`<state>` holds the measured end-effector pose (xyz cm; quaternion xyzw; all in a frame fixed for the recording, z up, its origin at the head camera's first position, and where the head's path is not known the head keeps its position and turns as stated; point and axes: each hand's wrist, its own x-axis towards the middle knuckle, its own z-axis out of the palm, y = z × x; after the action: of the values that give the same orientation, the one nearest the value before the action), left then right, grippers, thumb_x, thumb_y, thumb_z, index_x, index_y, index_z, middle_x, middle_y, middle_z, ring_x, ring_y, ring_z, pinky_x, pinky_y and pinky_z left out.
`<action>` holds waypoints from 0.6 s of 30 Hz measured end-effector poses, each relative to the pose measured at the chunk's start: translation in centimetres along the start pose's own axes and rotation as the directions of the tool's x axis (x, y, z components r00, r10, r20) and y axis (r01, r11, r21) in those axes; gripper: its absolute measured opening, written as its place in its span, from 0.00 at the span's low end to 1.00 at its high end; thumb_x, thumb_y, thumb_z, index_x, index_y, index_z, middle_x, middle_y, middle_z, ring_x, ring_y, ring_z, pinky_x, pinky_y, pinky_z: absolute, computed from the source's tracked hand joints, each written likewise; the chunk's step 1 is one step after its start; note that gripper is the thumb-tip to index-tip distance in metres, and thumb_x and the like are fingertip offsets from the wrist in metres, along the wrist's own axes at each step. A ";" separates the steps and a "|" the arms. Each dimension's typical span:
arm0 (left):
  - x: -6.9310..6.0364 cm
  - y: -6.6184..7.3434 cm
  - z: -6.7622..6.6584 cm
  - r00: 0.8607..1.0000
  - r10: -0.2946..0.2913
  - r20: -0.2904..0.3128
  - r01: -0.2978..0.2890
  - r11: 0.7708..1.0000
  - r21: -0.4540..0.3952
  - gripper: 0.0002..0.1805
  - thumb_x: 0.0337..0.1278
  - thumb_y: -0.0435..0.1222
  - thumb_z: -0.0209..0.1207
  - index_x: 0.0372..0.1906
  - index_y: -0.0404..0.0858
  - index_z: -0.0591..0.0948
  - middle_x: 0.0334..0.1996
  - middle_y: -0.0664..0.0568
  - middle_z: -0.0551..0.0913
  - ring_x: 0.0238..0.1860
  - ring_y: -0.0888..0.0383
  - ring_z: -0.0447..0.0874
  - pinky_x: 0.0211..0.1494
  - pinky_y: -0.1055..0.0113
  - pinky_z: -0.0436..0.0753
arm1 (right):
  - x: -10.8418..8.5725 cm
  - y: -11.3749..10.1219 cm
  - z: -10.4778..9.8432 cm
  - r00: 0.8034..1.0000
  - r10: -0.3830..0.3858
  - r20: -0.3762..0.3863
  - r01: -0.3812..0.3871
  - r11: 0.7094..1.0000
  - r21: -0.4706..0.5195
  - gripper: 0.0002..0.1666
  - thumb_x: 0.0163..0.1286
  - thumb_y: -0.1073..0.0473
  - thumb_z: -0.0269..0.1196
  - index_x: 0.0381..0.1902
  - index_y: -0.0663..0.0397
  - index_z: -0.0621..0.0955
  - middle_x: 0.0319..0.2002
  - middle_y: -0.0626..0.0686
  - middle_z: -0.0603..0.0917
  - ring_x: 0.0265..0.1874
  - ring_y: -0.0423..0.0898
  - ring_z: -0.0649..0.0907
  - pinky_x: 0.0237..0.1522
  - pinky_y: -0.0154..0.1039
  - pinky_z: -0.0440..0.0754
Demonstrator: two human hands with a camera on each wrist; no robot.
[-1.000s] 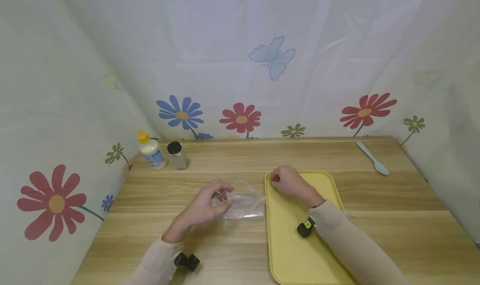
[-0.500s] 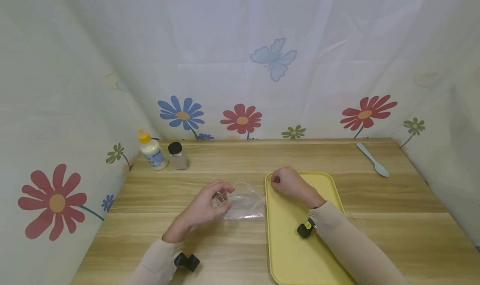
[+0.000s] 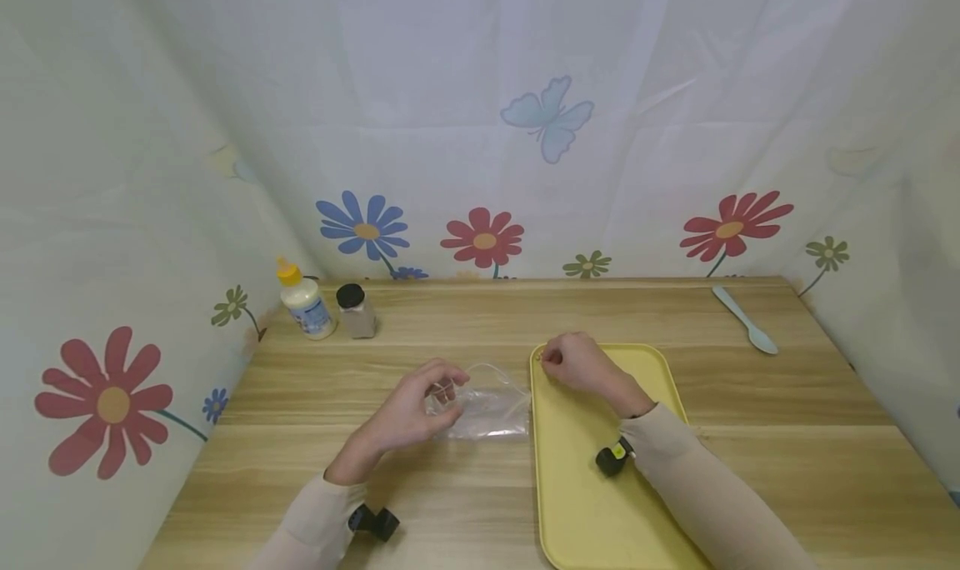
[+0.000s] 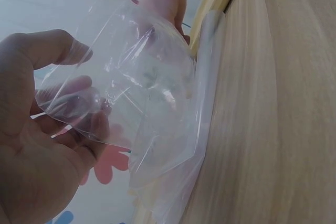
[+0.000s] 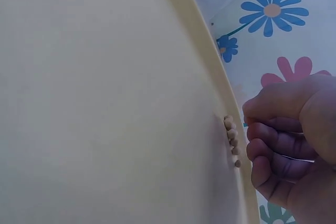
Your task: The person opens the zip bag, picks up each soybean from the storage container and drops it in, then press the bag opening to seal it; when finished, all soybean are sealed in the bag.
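A crumpled clear plastic bag (image 4: 152, 77) lies by the yellow tray (image 3: 592, 503), its near end lifted off the table. My left hand (image 3: 412, 403) holds that raised end, with the thumb apart from the curled fingers and some fingers showing through the film. At the tray's far left corner is my right hand (image 3: 581, 366), fingers curled and thumb tip close to the index fingertip. I see nothing between those fingertips. Several small round beige balls, like dried beans (image 5: 232, 135), lie in a row along the tray's inner edge, just beside the fingertips.
A squeeze bottle (image 3: 307, 307) with a yellow cap and a black-lidded jar (image 3: 356, 312) stand at the back left. A pale blue spoon (image 3: 746, 320) lies at the back right. Flowered curtain (image 3: 480, 137) hangs behind the wooden table (image 3: 450, 503).
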<state>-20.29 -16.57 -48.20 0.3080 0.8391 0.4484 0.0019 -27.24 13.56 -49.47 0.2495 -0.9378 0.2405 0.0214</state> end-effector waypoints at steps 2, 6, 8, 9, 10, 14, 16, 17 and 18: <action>0.0 0.0 0.0 1.000 0.003 0.001 -0.003 1.000 -0.001 0.22 0.46 0.28 0.67 0.51 0.32 0.79 0.43 0.46 0.80 0.37 0.55 0.79 0.44 0.64 0.82 | 0.0 -0.1 -0.1 1.000 0.001 -0.005 -0.001 1.000 0.006 0.04 0.60 0.62 0.65 0.30 0.54 0.87 0.26 0.47 0.86 0.26 0.38 0.81 0.33 0.33 0.81; 0.0 0.0 0.0 1.000 0.008 0.002 -0.008 1.000 -0.002 0.22 0.46 0.28 0.67 0.51 0.32 0.79 0.43 0.46 0.80 0.38 0.55 0.79 0.44 0.64 0.82 | -0.3 -0.3 -0.3 1.000 -0.008 -0.017 0.008 1.000 0.029 0.04 0.59 0.62 0.65 0.30 0.54 0.86 0.26 0.47 0.85 0.26 0.37 0.80 0.32 0.32 0.80; -0.1 0.0 0.0 1.000 0.009 0.002 -0.009 1.000 -0.002 0.22 0.46 0.28 0.67 0.51 0.32 0.79 0.43 0.45 0.80 0.38 0.55 0.79 0.44 0.64 0.82 | -0.4 -0.3 -0.3 1.000 -0.010 -0.018 0.011 0.999 0.043 0.04 0.60 0.62 0.65 0.30 0.54 0.86 0.26 0.46 0.85 0.25 0.36 0.80 0.31 0.31 0.79; -0.1 0.0 0.1 1.000 0.010 0.002 -0.010 1.000 -0.001 0.23 0.46 0.28 0.67 0.51 0.32 0.79 0.43 0.44 0.80 0.38 0.55 0.79 0.44 0.65 0.82 | -0.5 -0.4 -0.3 1.000 -0.010 -0.019 0.011 0.999 0.051 0.04 0.60 0.62 0.65 0.30 0.54 0.86 0.26 0.46 0.85 0.26 0.36 0.80 0.31 0.31 0.79; -0.1 0.0 0.1 1.000 0.012 0.002 -0.012 1.000 0.000 0.23 0.46 0.28 0.67 0.51 0.32 0.79 0.43 0.44 0.80 0.37 0.55 0.78 0.44 0.65 0.82 | -0.5 -0.4 -0.3 1.000 -0.012 -0.022 0.013 0.998 0.056 0.04 0.60 0.61 0.65 0.30 0.54 0.86 0.26 0.46 0.85 0.26 0.36 0.79 0.31 0.30 0.79; -0.1 -0.1 0.1 1.000 0.017 0.002 -0.017 1.000 0.007 0.23 0.46 0.28 0.67 0.51 0.32 0.79 0.42 0.44 0.80 0.37 0.55 0.78 0.42 0.65 0.82 | -0.8 -0.5 -0.6 0.998 -0.028 -0.048 0.031 0.996 0.078 0.04 0.60 0.62 0.64 0.30 0.54 0.86 0.26 0.46 0.84 0.26 0.36 0.79 0.30 0.30 0.79; -0.1 -0.1 0.1 1.000 0.022 0.004 -0.022 1.000 0.008 0.22 0.46 0.28 0.67 0.51 0.32 0.79 0.42 0.43 0.80 0.37 0.54 0.78 0.42 0.64 0.82 | -0.9 -0.6 -0.7 0.997 -0.040 -0.063 0.045 0.996 0.081 0.03 0.60 0.62 0.64 0.29 0.54 0.85 0.25 0.45 0.84 0.25 0.36 0.79 0.30 0.30 0.79; -0.1 0.0 0.1 1.000 0.024 0.003 -0.024 1.000 0.008 0.22 0.46 0.29 0.68 0.51 0.32 0.79 0.42 0.43 0.80 0.37 0.54 0.78 0.42 0.64 0.82 | -0.9 -0.8 -0.8 0.997 -0.044 -0.069 0.050 0.995 0.083 0.03 0.60 0.62 0.64 0.29 0.54 0.85 0.25 0.45 0.83 0.25 0.36 0.79 0.29 0.30 0.79; -0.1 0.0 0.1 1.000 0.026 0.004 -0.027 1.000 0.007 0.22 0.46 0.28 0.68 0.51 0.32 0.79 0.42 0.43 0.80 0.37 0.54 0.78 0.42 0.63 0.82 | -1.0 -0.9 -0.9 0.996 -0.050 -0.073 0.056 0.995 0.085 0.03 0.60 0.62 0.64 0.29 0.54 0.85 0.25 0.45 0.83 0.25 0.36 0.78 0.29 0.30 0.79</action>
<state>-20.22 -16.54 -48.32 0.3200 0.8366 0.4447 -0.0037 -26.03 13.77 -48.45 0.2662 -0.9181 0.2893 0.0502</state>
